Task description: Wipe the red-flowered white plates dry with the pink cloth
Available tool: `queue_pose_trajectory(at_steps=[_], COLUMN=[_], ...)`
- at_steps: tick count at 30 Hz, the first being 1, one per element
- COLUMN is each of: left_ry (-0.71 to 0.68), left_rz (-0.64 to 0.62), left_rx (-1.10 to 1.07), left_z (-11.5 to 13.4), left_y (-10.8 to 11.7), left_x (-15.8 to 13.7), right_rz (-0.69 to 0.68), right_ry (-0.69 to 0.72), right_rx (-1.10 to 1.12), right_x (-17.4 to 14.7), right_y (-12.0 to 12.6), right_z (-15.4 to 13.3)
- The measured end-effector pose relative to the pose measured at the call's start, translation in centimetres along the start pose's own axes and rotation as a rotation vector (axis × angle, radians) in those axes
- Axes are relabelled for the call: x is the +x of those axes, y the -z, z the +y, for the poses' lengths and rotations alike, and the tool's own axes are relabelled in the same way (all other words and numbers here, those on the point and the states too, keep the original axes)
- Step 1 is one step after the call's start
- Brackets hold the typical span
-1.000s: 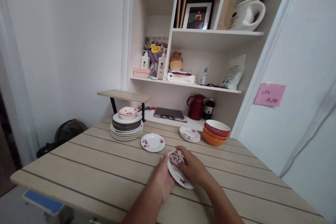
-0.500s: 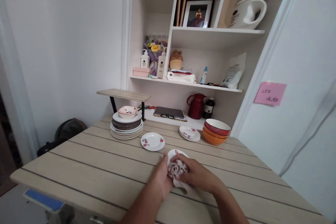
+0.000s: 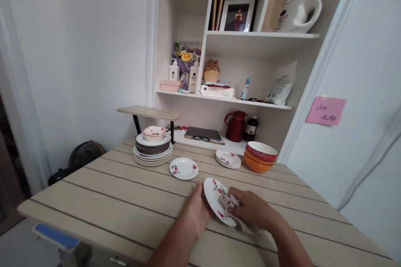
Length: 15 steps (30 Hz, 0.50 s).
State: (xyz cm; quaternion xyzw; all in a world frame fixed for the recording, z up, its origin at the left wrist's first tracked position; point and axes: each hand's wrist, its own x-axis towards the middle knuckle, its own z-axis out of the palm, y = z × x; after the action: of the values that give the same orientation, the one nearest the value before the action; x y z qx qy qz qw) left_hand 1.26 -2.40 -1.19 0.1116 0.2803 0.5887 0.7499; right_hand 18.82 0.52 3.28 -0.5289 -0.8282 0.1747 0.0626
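left hand [image 3: 198,211] cupped round left rim of tilted plate [image 3: 212,195], right hand [image 3: 253,209] curled over cloth [image 3: 228,202] on its face

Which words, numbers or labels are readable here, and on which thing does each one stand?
"FLOWERS STU": above the flowers; the rest is cut off.
"250", probably: on the pink note; its lower line is unreadable.
Too small or blurred: print on the pump bottles, jug, pouch, dark bottle, white pack and pink box.
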Motion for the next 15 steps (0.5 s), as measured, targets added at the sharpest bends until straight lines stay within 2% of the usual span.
queue_pose_trajectory(at_steps=[3, 6, 11, 15], left_ry=[0.011, 0.025, 0.01, -0.006], left_rz=[-0.085, -0.092, -0.077, -0.053], left_rx=[0.015, 0.019, 0.037, 0.029], left_z=[0.0, 0.0, 0.0, -0.1], left_y=[0.0, 0.1, 0.3, 0.2], left_x=[0.0, 0.1, 0.2, 0.2], right_rz=[-0.027, 0.053, 0.228, 0.18], right_ry=[0.179, 0.231, -0.029, -0.149], right_rx=[0.182, 0.246, 0.079, -0.032], right_x=[0.0, 1.3, 3.5, 2.4], right_y=[-0.2, -1.3, -2.4, -1.5], right_z=[-1.2, -2.7, -2.8, -0.6])
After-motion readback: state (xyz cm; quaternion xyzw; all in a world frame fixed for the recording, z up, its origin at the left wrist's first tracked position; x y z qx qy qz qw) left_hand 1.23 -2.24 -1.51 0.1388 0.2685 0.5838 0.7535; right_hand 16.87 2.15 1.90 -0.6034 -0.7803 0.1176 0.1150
